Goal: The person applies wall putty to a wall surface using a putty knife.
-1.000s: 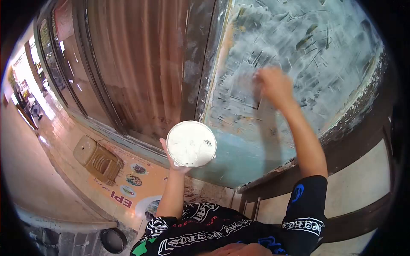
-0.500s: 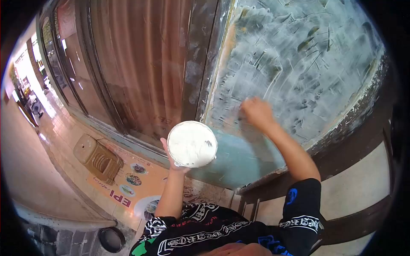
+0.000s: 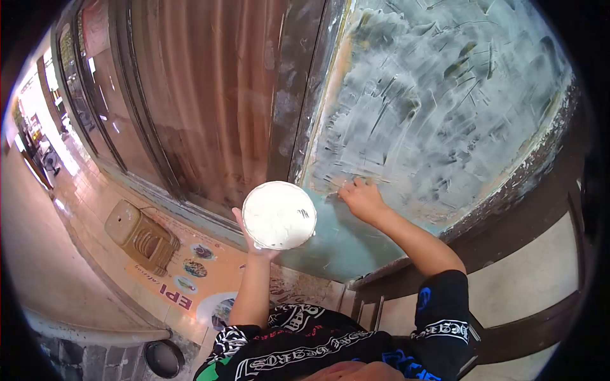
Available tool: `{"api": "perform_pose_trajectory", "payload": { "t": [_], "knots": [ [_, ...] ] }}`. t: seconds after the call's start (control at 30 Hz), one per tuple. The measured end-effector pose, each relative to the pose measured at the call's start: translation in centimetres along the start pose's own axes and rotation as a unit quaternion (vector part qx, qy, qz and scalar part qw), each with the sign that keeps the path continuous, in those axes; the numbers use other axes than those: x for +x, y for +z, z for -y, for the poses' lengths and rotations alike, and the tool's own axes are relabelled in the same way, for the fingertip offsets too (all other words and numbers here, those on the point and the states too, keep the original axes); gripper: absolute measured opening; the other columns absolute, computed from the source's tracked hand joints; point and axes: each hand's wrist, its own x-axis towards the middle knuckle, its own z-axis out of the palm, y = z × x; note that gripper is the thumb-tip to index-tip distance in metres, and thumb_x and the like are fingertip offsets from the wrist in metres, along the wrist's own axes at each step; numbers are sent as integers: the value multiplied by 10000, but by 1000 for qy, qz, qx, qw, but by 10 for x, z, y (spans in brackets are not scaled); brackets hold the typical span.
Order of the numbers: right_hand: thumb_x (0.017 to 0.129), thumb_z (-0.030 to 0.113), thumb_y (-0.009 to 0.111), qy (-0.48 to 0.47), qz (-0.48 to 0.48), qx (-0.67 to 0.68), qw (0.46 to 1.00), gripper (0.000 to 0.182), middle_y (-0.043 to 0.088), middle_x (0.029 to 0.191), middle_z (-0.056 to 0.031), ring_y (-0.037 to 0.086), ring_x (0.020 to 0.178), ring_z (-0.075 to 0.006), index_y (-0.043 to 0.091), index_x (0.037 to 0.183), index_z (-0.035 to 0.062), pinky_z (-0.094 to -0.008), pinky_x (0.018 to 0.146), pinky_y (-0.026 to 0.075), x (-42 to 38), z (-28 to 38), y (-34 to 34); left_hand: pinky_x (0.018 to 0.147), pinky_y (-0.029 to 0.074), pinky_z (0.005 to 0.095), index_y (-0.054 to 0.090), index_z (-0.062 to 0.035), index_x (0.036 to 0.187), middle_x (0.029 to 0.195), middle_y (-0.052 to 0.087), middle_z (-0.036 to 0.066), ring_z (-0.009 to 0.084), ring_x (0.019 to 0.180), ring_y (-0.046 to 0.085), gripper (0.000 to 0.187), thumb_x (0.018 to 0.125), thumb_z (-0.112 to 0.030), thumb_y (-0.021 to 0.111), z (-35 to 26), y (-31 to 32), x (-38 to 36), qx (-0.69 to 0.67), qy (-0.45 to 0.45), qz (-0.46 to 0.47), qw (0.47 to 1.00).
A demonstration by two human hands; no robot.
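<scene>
My left hand [image 3: 248,236] holds up a round tub [image 3: 279,216] from its left side and below. The tub's round face looks white, with a small dark mark near its right edge. Against the lower part of a teal wall [image 3: 343,244] smeared with whitish paste [image 3: 406,127], my right hand [image 3: 362,199] is closed, knuckles up. Whatever its fingers grip is hidden from view. Pasty streaks run above the hand, and plain teal paint shows below it.
Left of the wall stands a dark-framed glass panel with a brown curtain [image 3: 203,95] behind it. A brown plastic stool [image 3: 141,235] and an orange printed banner [image 3: 190,254] lie on the tiled floor. A dark round pan [image 3: 164,359] sits lower left; brown-framed panelling [image 3: 527,273] is at right.
My right hand has moved down and left along the wall, from the smeared area to its lower edge. The tub in my left hand has shifted slightly left.
</scene>
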Motion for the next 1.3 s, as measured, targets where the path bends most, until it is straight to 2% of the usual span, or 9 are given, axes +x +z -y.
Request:
{"api": "perform_pose_trajectory", "payload": {
  "t": [0.07, 0.2, 0.27, 0.6, 0.8, 0.9, 1.13, 1.2, 1.3],
  "knots": [
    [891, 215, 571, 54, 26, -17, 998, 124, 667, 984, -65, 629, 1000, -298, 660, 926, 135, -478, 688, 531, 20, -15, -3, 1053, 394, 658, 378, -165, 1511, 1554, 372, 124, 400, 1358, 430, 973, 844, -870, 302, 4, -12, 5, 10, 4, 16, 1000],
    [938, 240, 576, 180, -226, -26, 957, 163, 664, 846, -99, 634, 882, -342, 661, 892, 108, -465, 713, 532, 56, -62, -138, 1049, 394, 657, 378, -168, 1512, 1555, 370, 123, 399, 1350, 437, 963, 851, -864, 300, 7, -10, -1, 22, -11, 21, 999],
    [938, 240, 599, 133, -401, 44, 905, 159, 663, 830, -97, 629, 849, -347, 662, 883, 105, -450, 712, 519, 53, -69, -184, 1044, 397, 659, 373, -161, 1513, 1552, 370, 129, 401, 1348, 438, 971, 849, -865, 300, 7, -13, -4, -2, 0, -6, 1000],
    [916, 228, 579, 70, 37, -44, 996, 139, 652, 892, -55, 641, 944, -280, 669, 933, 123, -468, 690, 543, 25, -2, 18, 1087, 387, 617, 363, -136, 1516, 1547, 381, 134, 386, 1368, 427, 973, 868, -854, 254, -4, -17, -19, -22, 46, 13, 999],
    [901, 213, 631, 114, -399, 13, 910, 117, 655, 824, -102, 624, 793, -350, 661, 919, 102, -463, 674, 509, 45, -71, -161, 988, 457, 667, 402, -139, 1496, 1520, 423, 140, 418, 1316, 477, 950, 872, -844, 271, 8, -14, -15, -15, 60, -29, 998],
    [887, 189, 662, 68, -365, 57, 927, 109, 663, 865, -115, 632, 800, -324, 690, 941, 98, -442, 683, 500, 19, -66, -174, 1002, 451, 653, 403, -146, 1497, 1519, 425, 139, 418, 1317, 475, 952, 865, -849, 286, 15, -2, -11, -29, 62, -38, 997],
    [878, 220, 624, 47, 31, -51, 997, 127, 675, 858, -91, 652, 845, -320, 660, 893, 99, -497, 631, 518, -20, -34, -33, 1051, 421, 626, 405, -144, 1496, 1528, 419, 124, 394, 1337, 462, 950, 869, -847, 286, 42, 3, -18, -34, 40, -37, 998],
    [872, 211, 623, 93, -111, -13, 989, 115, 671, 849, -94, 648, 845, -327, 659, 876, 103, -498, 660, 516, -9, -75, -80, 1099, 393, 580, 393, -125, 1500, 1527, 413, 128, 370, 1354, 448, 964, 873, -847, 272, 48, 9, -15, -58, 17, 50, 997],
    [928, 263, 595, 144, -321, -16, 936, 197, 643, 834, -125, 626, 825, -338, 652, 891, 78, -452, 705, 500, -1, -119, -190, 1106, 397, 552, 393, -107, 1497, 1519, 425, 130, 361, 1347, 459, 970, 877, -842, 269, 56, 14, -11, -29, 36, -20, 999]
  ]
}}
